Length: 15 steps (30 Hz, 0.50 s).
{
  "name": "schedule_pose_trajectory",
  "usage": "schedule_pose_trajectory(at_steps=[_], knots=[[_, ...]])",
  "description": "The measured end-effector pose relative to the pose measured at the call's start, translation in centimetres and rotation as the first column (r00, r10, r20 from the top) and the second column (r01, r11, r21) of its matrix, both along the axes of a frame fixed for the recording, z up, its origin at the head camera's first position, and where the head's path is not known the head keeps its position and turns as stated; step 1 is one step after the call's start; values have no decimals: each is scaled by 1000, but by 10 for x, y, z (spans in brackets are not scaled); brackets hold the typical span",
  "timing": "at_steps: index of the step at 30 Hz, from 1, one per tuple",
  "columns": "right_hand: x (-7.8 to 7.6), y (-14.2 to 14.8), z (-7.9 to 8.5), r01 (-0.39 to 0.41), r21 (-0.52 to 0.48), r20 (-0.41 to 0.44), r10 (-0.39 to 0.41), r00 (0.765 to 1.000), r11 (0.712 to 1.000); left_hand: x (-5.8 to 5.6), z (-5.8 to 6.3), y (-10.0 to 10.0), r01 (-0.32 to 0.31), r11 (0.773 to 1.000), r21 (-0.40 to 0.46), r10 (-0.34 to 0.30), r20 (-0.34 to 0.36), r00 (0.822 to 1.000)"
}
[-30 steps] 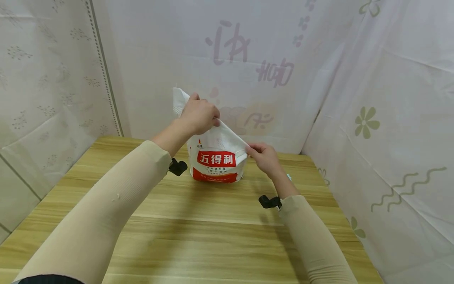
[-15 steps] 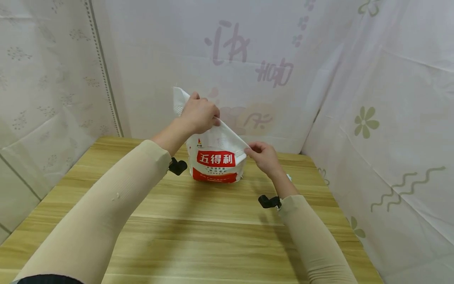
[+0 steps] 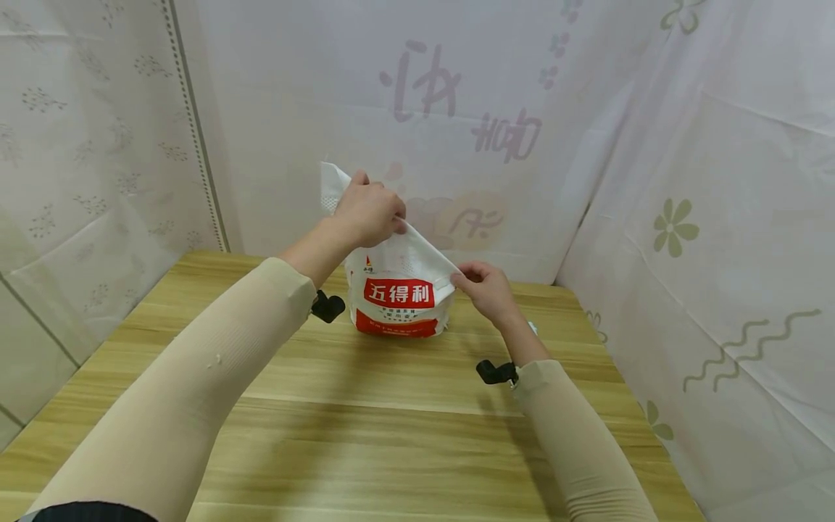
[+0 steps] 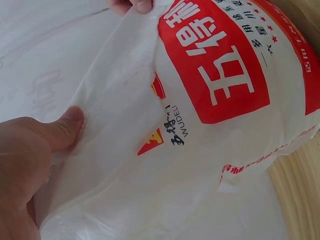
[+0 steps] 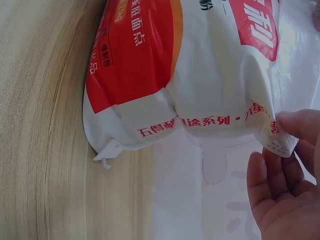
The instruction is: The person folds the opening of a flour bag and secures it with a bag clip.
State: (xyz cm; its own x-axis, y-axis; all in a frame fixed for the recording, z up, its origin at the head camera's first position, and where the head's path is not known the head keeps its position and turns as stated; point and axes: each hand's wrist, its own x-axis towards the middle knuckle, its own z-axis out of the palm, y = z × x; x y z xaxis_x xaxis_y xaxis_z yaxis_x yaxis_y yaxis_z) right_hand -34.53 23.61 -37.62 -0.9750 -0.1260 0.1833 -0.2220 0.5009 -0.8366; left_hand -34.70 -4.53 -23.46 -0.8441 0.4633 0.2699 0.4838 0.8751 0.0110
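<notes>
As the left hand [image 3: 370,212] grips it, the bag [image 3: 399,293] reads "WUDELI".

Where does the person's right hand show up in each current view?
Head: right hand right of centre, pinching the white bag.
Left wrist: only its fingers, at the top edge, left of centre.
Right wrist: the hand at lower right, pinching the bag's corner.
Shared landmark: the bag's red panel with large white characters.

A hand could pass over the tabletop [image 3: 365,449] at lower middle of the frame, between the left sleeve [image 3: 185,384] and right sleeve [image 3: 580,435], while the white bag [image 3: 398,293], left hand [image 3: 370,210] and right hand [image 3: 489,293] block the centre and printed cloth [image 3: 313,87] bars the top.
</notes>
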Motion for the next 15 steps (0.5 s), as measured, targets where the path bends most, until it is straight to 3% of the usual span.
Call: schedule_pose_trajectory(at_steps=[15], knots=[[2, -3, 2, 74, 71, -89, -68, 994, 995, 0, -2, -1, 10, 999, 36, -9, -27, 1000]])
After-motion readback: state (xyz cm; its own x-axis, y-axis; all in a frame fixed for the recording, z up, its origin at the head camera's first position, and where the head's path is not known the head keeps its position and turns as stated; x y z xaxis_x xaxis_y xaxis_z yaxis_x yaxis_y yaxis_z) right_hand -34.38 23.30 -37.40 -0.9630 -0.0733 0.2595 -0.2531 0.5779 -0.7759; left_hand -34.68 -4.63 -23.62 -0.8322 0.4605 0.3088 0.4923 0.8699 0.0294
